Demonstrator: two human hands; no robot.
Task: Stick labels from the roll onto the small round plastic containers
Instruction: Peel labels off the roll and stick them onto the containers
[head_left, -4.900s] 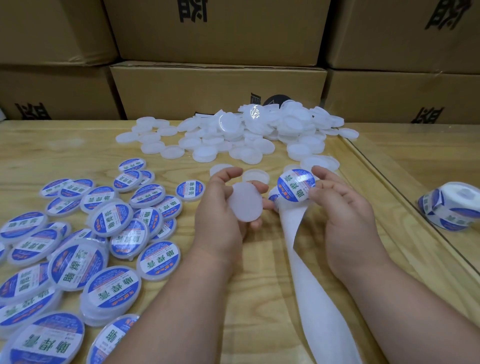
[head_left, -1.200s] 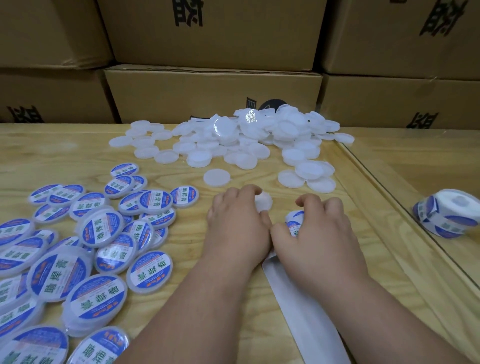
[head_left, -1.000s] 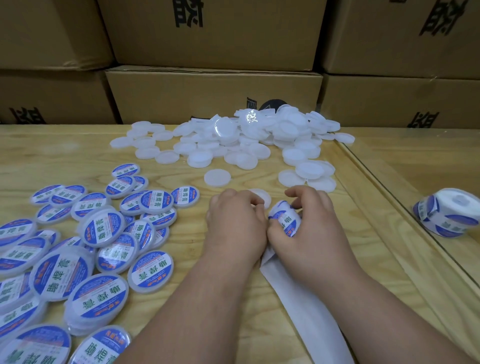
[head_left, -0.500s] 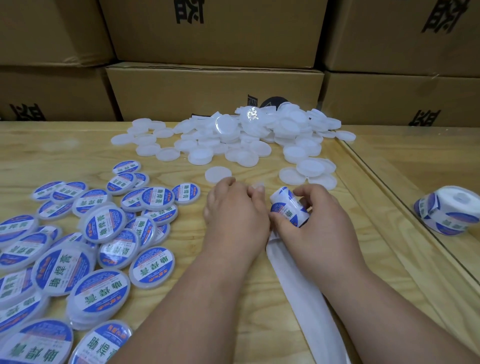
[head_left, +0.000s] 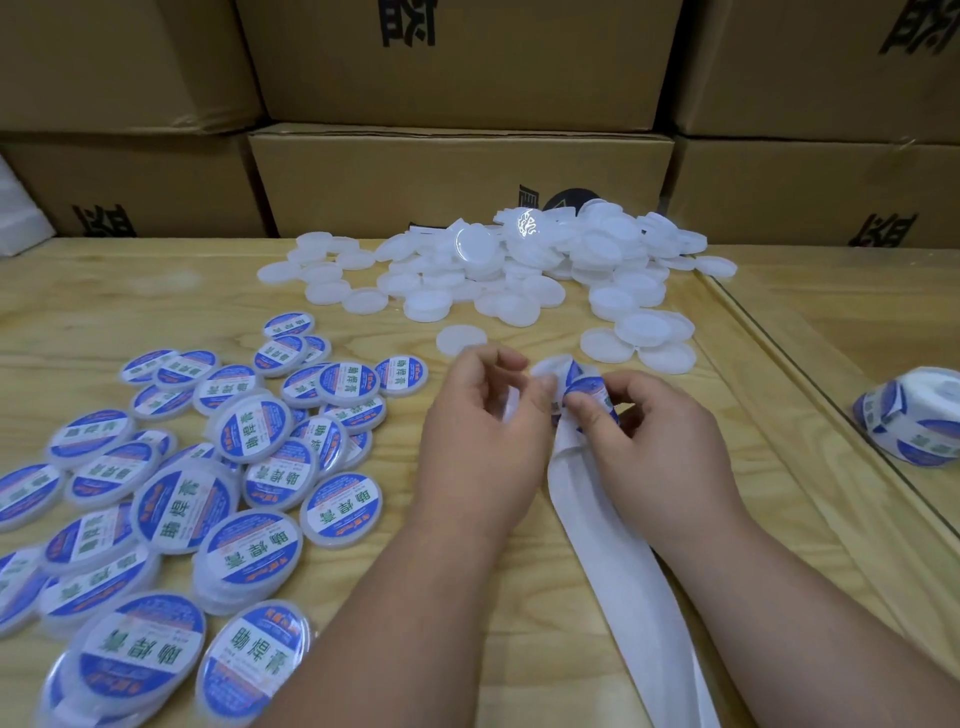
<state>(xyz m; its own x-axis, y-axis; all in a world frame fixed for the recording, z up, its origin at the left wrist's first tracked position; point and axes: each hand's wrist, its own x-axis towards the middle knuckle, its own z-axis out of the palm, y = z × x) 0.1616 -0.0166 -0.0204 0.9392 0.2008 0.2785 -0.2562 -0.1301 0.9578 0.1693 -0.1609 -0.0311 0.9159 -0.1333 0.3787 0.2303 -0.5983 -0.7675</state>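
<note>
Label strip (head_left: 587, 395) | pinched by both hands | unlabelled containers (head_left: 519, 270) beyond

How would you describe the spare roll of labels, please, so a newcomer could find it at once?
Follow the wooden table to its right edge, past the pile of plain white containers. There the spare label roll lies alone beyond the raised rim, the only wound roll, with blue labels on white backing.
</note>
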